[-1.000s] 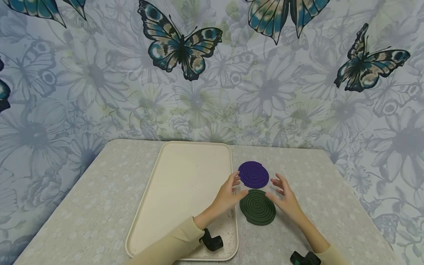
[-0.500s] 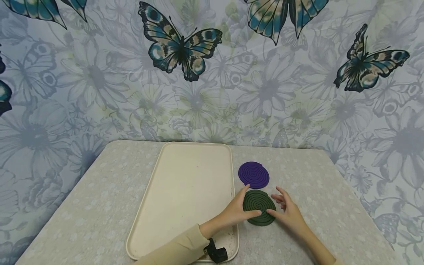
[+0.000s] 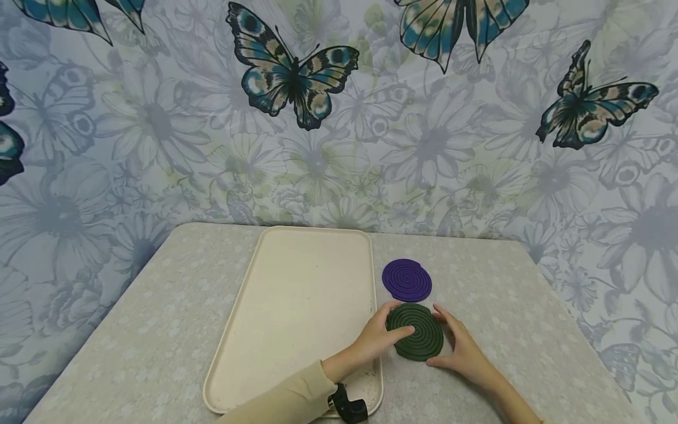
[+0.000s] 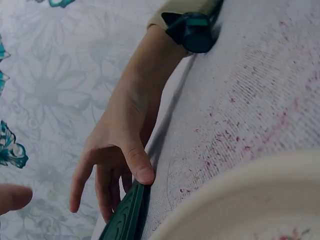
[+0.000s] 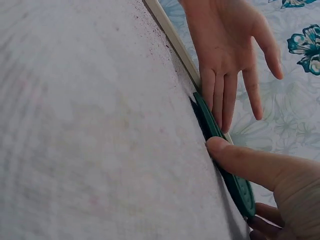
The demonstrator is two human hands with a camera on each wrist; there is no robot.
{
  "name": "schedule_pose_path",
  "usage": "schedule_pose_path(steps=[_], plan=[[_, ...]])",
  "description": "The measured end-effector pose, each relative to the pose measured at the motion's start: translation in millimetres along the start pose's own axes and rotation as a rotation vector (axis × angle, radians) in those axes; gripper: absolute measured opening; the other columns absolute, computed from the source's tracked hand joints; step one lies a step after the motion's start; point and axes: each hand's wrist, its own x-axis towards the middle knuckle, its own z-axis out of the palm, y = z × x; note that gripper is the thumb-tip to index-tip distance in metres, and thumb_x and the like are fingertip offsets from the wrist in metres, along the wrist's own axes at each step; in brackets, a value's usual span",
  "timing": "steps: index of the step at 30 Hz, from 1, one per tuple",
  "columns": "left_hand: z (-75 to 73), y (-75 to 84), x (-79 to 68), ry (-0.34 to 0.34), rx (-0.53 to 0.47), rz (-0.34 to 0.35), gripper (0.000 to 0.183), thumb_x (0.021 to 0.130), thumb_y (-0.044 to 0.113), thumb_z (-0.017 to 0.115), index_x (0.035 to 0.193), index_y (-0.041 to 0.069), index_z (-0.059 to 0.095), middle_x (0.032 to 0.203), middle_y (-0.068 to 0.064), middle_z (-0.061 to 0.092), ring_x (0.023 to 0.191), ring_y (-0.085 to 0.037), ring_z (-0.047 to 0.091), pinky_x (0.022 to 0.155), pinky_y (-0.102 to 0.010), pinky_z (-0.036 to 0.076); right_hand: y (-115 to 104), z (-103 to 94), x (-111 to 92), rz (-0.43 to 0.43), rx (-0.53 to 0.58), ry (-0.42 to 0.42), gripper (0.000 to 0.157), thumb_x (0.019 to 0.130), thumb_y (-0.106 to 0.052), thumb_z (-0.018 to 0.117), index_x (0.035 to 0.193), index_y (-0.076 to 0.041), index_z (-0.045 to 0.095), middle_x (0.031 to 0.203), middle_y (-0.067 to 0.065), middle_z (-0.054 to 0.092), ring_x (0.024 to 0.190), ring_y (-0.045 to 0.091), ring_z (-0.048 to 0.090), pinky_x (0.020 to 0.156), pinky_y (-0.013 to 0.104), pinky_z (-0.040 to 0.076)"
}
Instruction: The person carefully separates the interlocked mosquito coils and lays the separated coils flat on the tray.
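Note:
A dark green spiral coil (image 3: 418, 341) lies flat on the table, just right of the cream tray (image 3: 296, 306). My left hand (image 3: 378, 338) rests straight fingers on the coil's left side; in the right wrist view those left hand fingers (image 5: 222, 95) lie on the green coil (image 5: 235, 185). My right hand (image 3: 461, 350) lies along the coil's right rim. Its thumb (image 5: 250, 165) presses the edge, also shown as the right hand (image 4: 125, 135) at the green coil (image 4: 122, 225). A purple spiral coil (image 3: 406, 280) lies just beyond, untouched.
The grey patterned table (image 3: 132, 341) stands against a butterfly-printed wall covering (image 3: 291, 76). The tray's right rim (image 5: 167, 30) runs close beside the green coil. A black wrist camera (image 3: 349, 406) sits on my left sleeve, over the tray's near corner.
Both hands have drawn back from beside the purple coil and come together on the green coil's two sides. The purple coil has not moved.

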Motion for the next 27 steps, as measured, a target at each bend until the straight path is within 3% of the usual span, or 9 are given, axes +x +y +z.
schedule_pose_path(steps=[3,6,10,14,19,23,27], plan=[[-1.6,-1.7,1.5,0.052,-0.101,0.003,0.058,0.091,0.025,0.063,0.14,0.002,0.041,0.144,-0.02,0.044,0.136,-0.038,0.039,0.112,-0.053,0.034,3,0.7,1,-0.043,0.024,0.04,0.109,0.061,-0.022,0.089,0.148,-0.004,0.027,0.139,0.023,0.044,0.122,0.015,0.049,0.1,0.023,0.046],[-4.3,-1.6,3.4,0.113,-0.156,0.03,0.053,0.091,0.018,0.064,0.136,-0.002,0.045,0.141,-0.021,0.047,0.134,-0.04,0.041,0.111,-0.052,0.036,4,-0.4,2,-0.067,0.193,0.021,0.107,0.065,-0.011,0.086,0.149,0.0,0.021,0.142,0.029,0.034,0.118,-0.003,0.05,0.095,0.007,0.043],[-8.5,-0.3,6.5,0.203,-0.198,0.056,0.047,0.089,0.011,0.065,0.13,-0.006,0.049,0.134,-0.024,0.051,0.126,-0.04,0.048,0.107,-0.05,0.041,2,-3.5,7,-0.052,0.478,-0.055,0.105,0.071,0.006,0.077,0.151,0.0,0.009,0.144,0.03,0.02,0.117,-0.006,0.052,0.092,0.012,0.049],[-12.7,0.5,8.8,0.285,-0.253,0.049,0.04,0.086,0.0,0.062,0.125,-0.006,0.054,0.13,-0.024,0.054,0.123,-0.038,0.051,0.106,-0.044,0.044,-3,-6.8,14,-0.064,0.64,-0.097,0.103,0.074,0.014,0.07,0.152,-0.004,0.005,0.146,0.015,0.023,0.12,0.0,0.053,0.09,0.019,0.053],[-24.5,5.9,12.9,0.359,-0.323,0.036,0.037,0.085,-0.005,0.059,0.122,-0.008,0.056,0.128,-0.024,0.056,0.122,-0.037,0.054,0.101,-0.036,0.05,-16,-12.6,32,-0.077,0.726,-0.12,0.099,0.078,0.015,0.066,0.154,-0.013,0.008,0.146,-0.004,0.028,0.118,0.006,0.057,0.084,0.023,0.056],[-40.0,15.2,16.5,0.354,-0.363,0.023,0.038,0.089,0.001,0.06,0.125,-0.006,0.055,0.129,-0.022,0.057,0.117,-0.029,0.058,0.096,-0.027,0.051,-30,-17.1,51,-0.101,0.763,-0.121,0.097,0.08,0.016,0.064,0.154,-0.016,0.009,0.148,-0.003,0.027,0.119,0.008,0.057,0.084,0.023,0.056],[-59.2,27.3,18.3,0.363,-0.324,0.061,0.036,0.09,0.005,0.062,0.125,-0.002,0.058,0.126,-0.02,0.059,0.094,-0.01,0.064,0.083,-0.019,0.053,-46,-19.0,71,-0.104,0.815,-0.122,0.098,0.079,0.017,0.064,0.154,-0.018,0.01,0.151,0.001,0.025,0.121,0.008,0.055,0.085,0.023,0.056]])
